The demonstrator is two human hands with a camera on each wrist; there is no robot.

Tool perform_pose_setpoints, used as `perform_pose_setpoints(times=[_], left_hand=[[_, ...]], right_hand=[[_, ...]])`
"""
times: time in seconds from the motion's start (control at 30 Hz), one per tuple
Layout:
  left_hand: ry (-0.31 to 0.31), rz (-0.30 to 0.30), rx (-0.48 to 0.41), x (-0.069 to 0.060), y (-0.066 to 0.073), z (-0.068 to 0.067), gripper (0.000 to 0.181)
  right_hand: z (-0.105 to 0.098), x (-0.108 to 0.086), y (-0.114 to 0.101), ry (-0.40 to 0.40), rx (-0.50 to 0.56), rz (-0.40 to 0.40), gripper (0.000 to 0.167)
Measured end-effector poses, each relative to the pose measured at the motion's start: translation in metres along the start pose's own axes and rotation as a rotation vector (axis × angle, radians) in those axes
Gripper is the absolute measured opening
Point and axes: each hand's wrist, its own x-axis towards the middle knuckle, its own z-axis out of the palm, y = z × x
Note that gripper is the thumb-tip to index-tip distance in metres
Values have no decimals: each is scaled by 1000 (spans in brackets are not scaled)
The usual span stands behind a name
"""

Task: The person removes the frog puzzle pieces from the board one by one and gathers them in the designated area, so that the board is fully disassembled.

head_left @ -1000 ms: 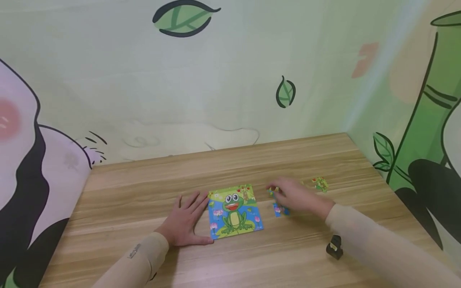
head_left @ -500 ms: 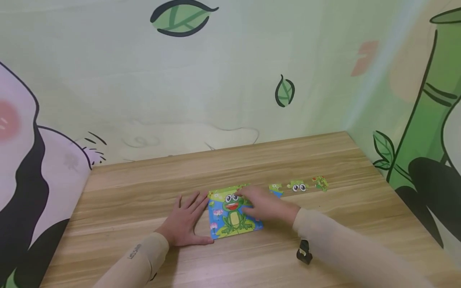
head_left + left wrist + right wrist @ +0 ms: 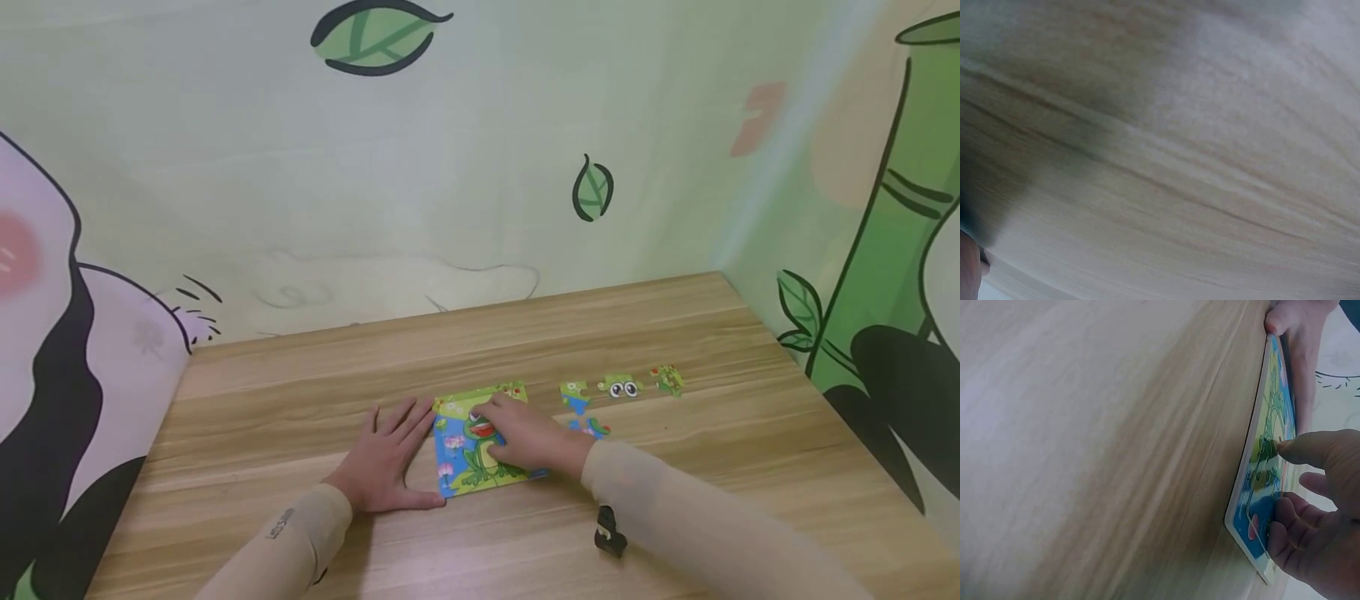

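A square frog jigsaw puzzle [image 3: 457, 471] lies flat on the wooden table. My left hand [image 3: 382, 462] rests spread on the tabletop at its left side, fingertips and thumb touching the edge. Over the frog's face and belly is my right hand [image 3: 525, 433], hiding the picture's right part. In the right wrist view, the thumb [image 3: 1300, 449] and bent fingers touch the puzzle's face, with a gap between thumb and fingers. Loose jigsaw pieces lie to the right: an eyes piece [image 3: 622, 387], a tree piece [image 3: 667, 379], a yellow-green and blue piece [image 3: 574, 397] and a frog-mouth piece [image 3: 597, 427].
The wooden tabletop [image 3: 315, 367] meets a cartoon-painted backdrop [image 3: 487, 167] at the back and sides. A small black device [image 3: 610, 533] is at the right sleeve. The left wrist view shows mostly blurred tabletop.
My right hand has moved left from the loose pieces onto the frog puzzle, uncovering the eyes piece and the pieces near it. My left hand stays in place.
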Motion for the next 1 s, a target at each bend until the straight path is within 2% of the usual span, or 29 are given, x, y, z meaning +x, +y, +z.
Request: perform_pose_setpoints(times=[0.3, 0.77, 1.0], left_hand=[[8, 2, -3, 0, -1, 2, 122], [-32, -31, 8, 0, 0, 0, 123], [-43, -29, 7, 0, 0, 1, 123]], right_hand=[[-1, 3, -6, -39, 19, 62, 57], [-3, 3, -8, -53, 78, 123, 70], [0, 2, -4, -30, 99, 87, 59]])
